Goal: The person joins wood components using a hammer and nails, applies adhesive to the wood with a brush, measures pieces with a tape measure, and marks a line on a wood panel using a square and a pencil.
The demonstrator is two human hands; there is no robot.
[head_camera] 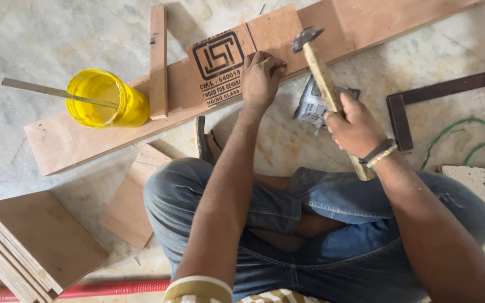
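My left hand [261, 78] rests on a long plywood board [85, 134] on the stone floor, with its fingertips pinched together at the board's near edge as if on a small nail; the nail itself is too small to see. My right hand [355, 126] grips the wooden handle of a hammer [321, 73]. The hammer's metal head is raised just right of the left fingertips, above the board. A narrow wooden strip [158, 62] lies upright across the board.
A yellow jar [105, 101] with a flat stick in it stands on the board's left part. A stack of plywood pieces [35, 241] lies bottom left, a small bag [310, 104] and dark try square [422, 98] right, green wire [467, 140] far right.
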